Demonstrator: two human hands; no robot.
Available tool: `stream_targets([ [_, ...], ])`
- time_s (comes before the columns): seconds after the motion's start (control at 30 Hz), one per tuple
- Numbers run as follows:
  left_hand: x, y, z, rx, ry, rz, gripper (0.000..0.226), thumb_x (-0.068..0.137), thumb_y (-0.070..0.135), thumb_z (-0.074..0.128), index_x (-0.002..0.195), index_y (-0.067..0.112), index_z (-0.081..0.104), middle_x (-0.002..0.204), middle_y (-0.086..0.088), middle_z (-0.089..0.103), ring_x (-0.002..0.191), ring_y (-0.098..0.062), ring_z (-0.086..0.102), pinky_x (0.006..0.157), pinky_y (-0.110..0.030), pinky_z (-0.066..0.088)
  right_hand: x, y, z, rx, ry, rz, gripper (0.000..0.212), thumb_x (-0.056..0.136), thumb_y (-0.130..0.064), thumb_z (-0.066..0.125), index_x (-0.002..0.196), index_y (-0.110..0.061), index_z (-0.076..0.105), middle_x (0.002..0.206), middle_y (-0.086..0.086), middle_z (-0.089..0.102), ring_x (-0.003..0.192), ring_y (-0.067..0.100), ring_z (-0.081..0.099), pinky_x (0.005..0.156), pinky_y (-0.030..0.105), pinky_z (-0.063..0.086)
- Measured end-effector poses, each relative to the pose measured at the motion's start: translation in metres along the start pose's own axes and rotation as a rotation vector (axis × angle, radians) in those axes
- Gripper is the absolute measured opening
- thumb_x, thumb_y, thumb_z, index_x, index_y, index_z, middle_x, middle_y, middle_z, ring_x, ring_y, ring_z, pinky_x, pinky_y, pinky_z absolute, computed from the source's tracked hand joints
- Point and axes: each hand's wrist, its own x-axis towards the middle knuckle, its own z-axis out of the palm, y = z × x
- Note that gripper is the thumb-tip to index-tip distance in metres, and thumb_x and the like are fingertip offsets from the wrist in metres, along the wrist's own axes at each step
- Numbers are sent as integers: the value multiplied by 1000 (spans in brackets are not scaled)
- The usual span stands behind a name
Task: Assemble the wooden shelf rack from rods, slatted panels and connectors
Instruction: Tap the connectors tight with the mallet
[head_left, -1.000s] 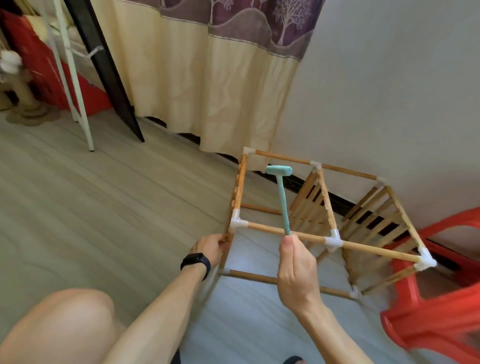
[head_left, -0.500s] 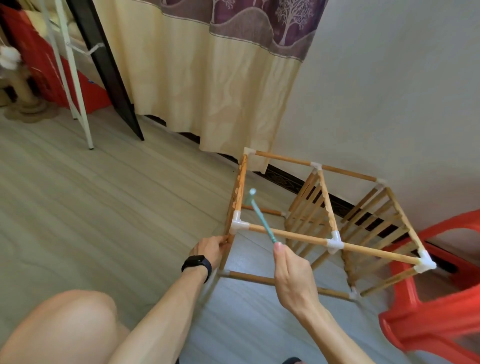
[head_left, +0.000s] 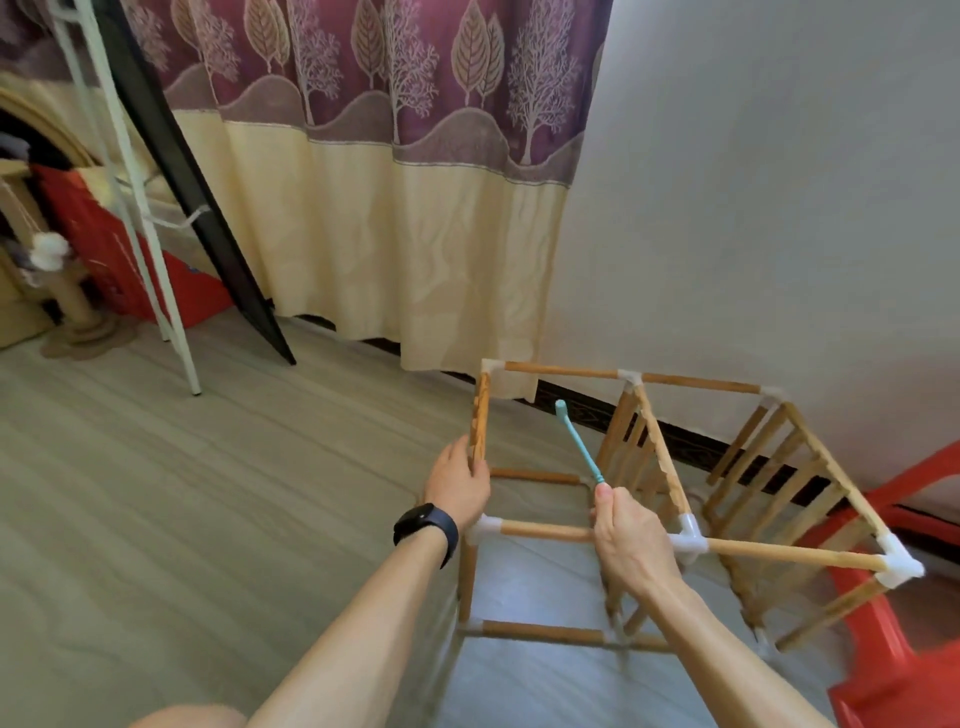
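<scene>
While your right hand (head_left: 631, 540) pinched slim teal mallet (head_left: 581, 444) handle, head toward 11 o'clock, left hand (head_left: 457, 486) gripped grainy flat side bar (head_left: 480, 410); round rods (head_left: 545, 531), white connectors (head_left: 688, 540).

Pale wood-grain floor (head_left: 156, 493), wooden rack frame (head_left: 675, 493) standing on it, red plastic stool (head_left: 893, 670) alongside

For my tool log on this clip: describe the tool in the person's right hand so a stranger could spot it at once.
Beside the white wall sits an unfinished wooden rack. Above its left bay, the right hand grips a slim mallet by the handle's end, its head tilted up toward the curtain. It is the only teal thing among tan wood.
</scene>
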Motion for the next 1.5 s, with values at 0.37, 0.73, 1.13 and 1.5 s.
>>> stream_targets([
  [0.37, -10, -9, 23, 504, -62, 47, 73, 104, 32, 37, 159, 20, -9, 168, 3, -12, 155, -20, -6, 122, -56, 5, 5, 17, -6, -269, -137, 40, 54, 105, -41, 14, 87, -17, 58, 90, 4, 70, 90, 31, 66, 84, 43, 50],
  [0.73, -19, -10, 31, 513, -25, 45, 70, 105, 35, 30, 159, 20, -13, 166, 5, -19, 154, -17, -8, 122, -51, 2, 67, -60, -4, 13, -73, -191, 51, 105, -49, 21, 78, -20, 53, 77, 5, 65, 75, 29, 65, 77, 47, 53],
  [1.13, -16, -14, 36, 489, 2, 49, 71, 104, 29, 31, 159, 22, -13, 166, 7, -19, 155, -17, -3, 123, -48, 4, 117, -82, 55, -219, -195, -94, 60, 106, -46, 14, 119, -13, 63, 114, 17, 68, 102, 37, 61, 83, 42, 47],
  [1.5, -17, -12, 35, 510, -24, 44, 74, 103, 29, 35, 158, 21, -13, 166, 7, -19, 155, -20, 1, 123, -49, 9, 120, -81, 52, -41, -25, -194, 54, 107, -45, 16, 108, -16, 61, 106, 16, 68, 97, 38, 61, 77, 40, 43],
])
